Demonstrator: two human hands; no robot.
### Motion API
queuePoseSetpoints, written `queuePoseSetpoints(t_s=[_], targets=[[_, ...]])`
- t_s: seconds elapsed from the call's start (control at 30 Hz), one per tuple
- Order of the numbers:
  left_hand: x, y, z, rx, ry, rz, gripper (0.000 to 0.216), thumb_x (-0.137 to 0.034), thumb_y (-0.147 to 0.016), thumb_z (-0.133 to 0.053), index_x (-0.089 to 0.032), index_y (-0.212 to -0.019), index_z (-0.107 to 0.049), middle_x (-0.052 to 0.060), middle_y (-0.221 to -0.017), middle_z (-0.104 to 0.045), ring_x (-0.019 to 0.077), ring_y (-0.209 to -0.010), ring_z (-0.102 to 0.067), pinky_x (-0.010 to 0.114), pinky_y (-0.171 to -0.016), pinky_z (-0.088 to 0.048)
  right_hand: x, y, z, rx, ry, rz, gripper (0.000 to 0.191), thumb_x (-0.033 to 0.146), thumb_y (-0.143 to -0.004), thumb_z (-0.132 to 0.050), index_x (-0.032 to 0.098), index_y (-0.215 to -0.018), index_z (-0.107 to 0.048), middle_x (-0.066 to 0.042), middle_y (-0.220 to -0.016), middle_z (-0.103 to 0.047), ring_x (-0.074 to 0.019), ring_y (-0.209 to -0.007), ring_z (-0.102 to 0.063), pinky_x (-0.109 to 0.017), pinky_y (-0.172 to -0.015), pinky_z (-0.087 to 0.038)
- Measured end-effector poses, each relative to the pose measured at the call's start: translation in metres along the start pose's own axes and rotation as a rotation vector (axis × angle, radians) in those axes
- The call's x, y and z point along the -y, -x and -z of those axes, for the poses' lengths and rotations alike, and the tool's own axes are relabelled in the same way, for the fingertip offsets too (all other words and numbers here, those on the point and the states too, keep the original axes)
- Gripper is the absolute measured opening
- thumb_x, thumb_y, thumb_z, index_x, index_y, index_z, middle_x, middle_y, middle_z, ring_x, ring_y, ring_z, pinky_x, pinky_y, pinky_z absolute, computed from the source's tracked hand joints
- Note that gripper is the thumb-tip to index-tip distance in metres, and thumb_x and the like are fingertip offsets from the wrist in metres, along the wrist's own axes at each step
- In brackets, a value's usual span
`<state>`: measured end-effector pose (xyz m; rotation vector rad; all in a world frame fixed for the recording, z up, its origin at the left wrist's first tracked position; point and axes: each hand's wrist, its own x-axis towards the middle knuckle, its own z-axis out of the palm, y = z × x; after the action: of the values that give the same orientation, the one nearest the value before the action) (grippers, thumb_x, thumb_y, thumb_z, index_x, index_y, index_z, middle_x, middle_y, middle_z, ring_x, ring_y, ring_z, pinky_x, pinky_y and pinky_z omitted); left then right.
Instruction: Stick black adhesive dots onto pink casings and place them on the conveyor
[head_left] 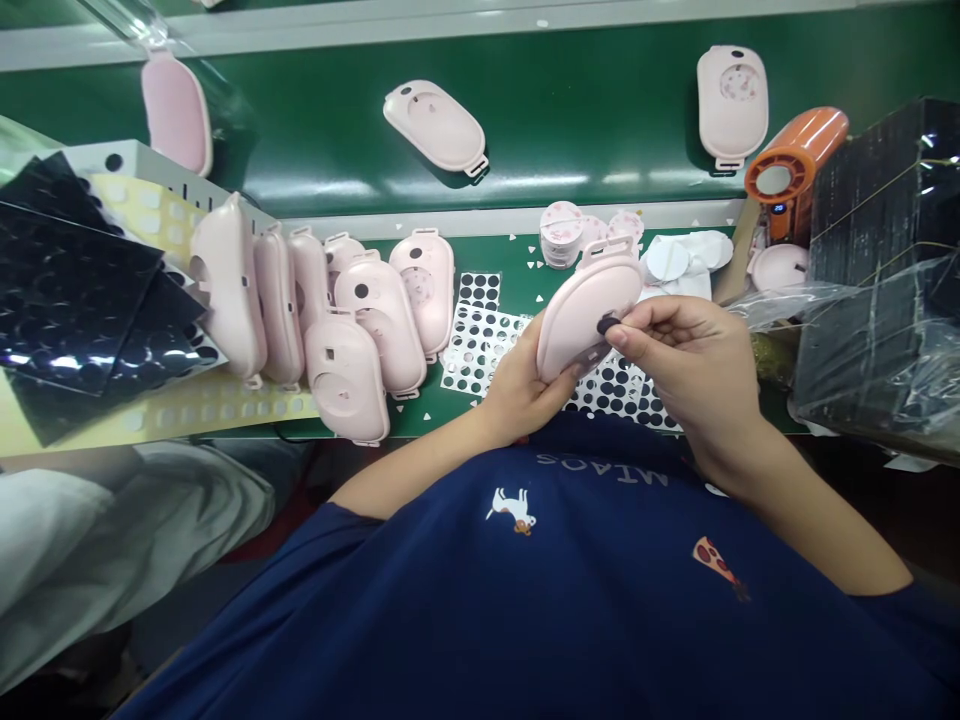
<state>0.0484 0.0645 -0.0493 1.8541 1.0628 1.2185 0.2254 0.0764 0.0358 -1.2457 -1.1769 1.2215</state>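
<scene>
My left hand [523, 388] is wrapped round the lower end of a pale pink oval plastic case [574, 315], which is held tilted above the bench. Between the thumb and fingertips of my right hand [694, 365] is a small round black sticker [607, 325], right at the case's face; whether it is pressed down there I cannot tell. Beneath my hands lie sheets of round black stickers [480, 350], partly covered by the case and my fingers. Behind the case stands a stack of round patterned discs [561, 232].
Several similar pink cases [349, 375] lean together at left, beside black sticker sheets [90, 290]. More cases, one of them [439, 125] in the middle, rest on the green belt [570, 110]. An orange handheld fan [799, 165] and plastic-wrapped black stacks [862, 250] stand at right. Another person's sleeve shows at left.
</scene>
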Motion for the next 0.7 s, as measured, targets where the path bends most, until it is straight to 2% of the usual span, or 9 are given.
queuePoseSetpoints(t_s=[0.23, 0.33, 0.43, 0.5, 0.57, 0.63, 0.7], targets=[[-0.001, 0.002, 0.003, 0.031, -0.174, -0.022, 0.063, -0.033, -0.096, -0.058, -0.024, -0.153, -0.033, 0.012, -0.134, -0.066, 0.0254, -0.111, -0.07, 0.039, -0.089, -0.06, -0.004, -0.001, 0.006, 0.052, 0.037, -0.068, 0.028, 0.037, -0.075, -0.085, 0.021, -0.075, -0.062, 0.002, -0.069, -0.064, -0.0125, -0.064, -0.063, -0.027, -0.061, -0.058], [-0.003, -0.001, 0.007, 0.067, -0.187, -0.019, 0.063, -0.032, -0.095, -0.058, -0.024, -0.153, -0.035, 0.012, -0.131, -0.068, 0.0261, -0.109, -0.071, 0.038, -0.088, -0.06, -0.01, -0.005, 0.016, 0.044, 0.164, -0.008, 0.036, 0.039, -0.072, -0.086, 0.023, -0.093, -0.061, 0.001, -0.083, -0.064, -0.014, -0.075, -0.064, -0.028, -0.066, -0.057], [-0.015, -0.008, 0.019, 0.211, -0.072, -0.022, 0.061, -0.032, -0.094, -0.06, -0.025, -0.151, -0.04, 0.01, -0.13, -0.069, 0.0259, -0.106, -0.072, 0.037, -0.087, -0.06, -0.014, -0.008, 0.023, 0.108, 0.228, 0.083, 0.058, 0.042, -0.071, -0.087, 0.028, -0.119, -0.056, -0.003, -0.109, -0.065, -0.0188, -0.095, -0.065, -0.033, -0.078, -0.058], [-0.026, -0.015, 0.034, 0.344, 0.023, -0.01, 0.061, -0.033, -0.093, -0.063, -0.025, -0.15, -0.044, 0.01, -0.129, -0.069, 0.0257, -0.105, -0.071, 0.036, -0.088, -0.06, -0.016, -0.007, 0.023, 0.211, 0.169, 0.091, 0.056, 0.048, -0.081, -0.078, 0.028, -0.127, -0.054, -0.006, -0.121, -0.064, -0.022, -0.104, -0.065, -0.038, -0.086, -0.058], [-0.032, -0.028, 0.051, 0.418, 0.101, 0.044, 0.059, -0.036, -0.091, -0.067, -0.024, -0.146, -0.049, 0.01, -0.126, -0.07, 0.0263, -0.104, -0.071, 0.037, -0.087, -0.061, -0.02, -0.005, 0.023, 0.205, 0.116, 0.117, 0.057, 0.054, -0.087, -0.07, 0.028, -0.134, -0.05, -0.009, -0.131, -0.062, -0.0241, -0.112, -0.064, -0.042, -0.093, -0.056], [-0.025, -0.052, 0.066, 0.323, 0.181, 0.112, 0.058, -0.043, -0.087, -0.073, -0.025, -0.14, -0.056, 0.01, -0.124, -0.071, 0.0287, -0.107, -0.07, 0.041, -0.089, -0.061, -0.027, -0.003, 0.026, 0.127, 0.112, 0.187, 0.068, 0.061, -0.086, -0.068, 0.03, -0.14, -0.044, -0.01, -0.14, -0.057, -0.0248, -0.117, -0.062, -0.042, -0.095, -0.054], [-0.002, -0.093, 0.074, 0.077, 0.278, 0.158, 0.061, -0.049, -0.08, -0.079, -0.028, -0.134, -0.059, 0.009, -0.125, -0.07, 0.0313, -0.116, -0.067, 0.044, -0.096, -0.059, -0.038, -0.001, 0.03, 0.1, 0.152, 0.236, 0.066, 0.064, -0.087, -0.064, 0.029, -0.14, -0.044, -0.011, -0.139, -0.059, -0.0236, -0.114, -0.064, -0.042, -0.094, -0.054]])
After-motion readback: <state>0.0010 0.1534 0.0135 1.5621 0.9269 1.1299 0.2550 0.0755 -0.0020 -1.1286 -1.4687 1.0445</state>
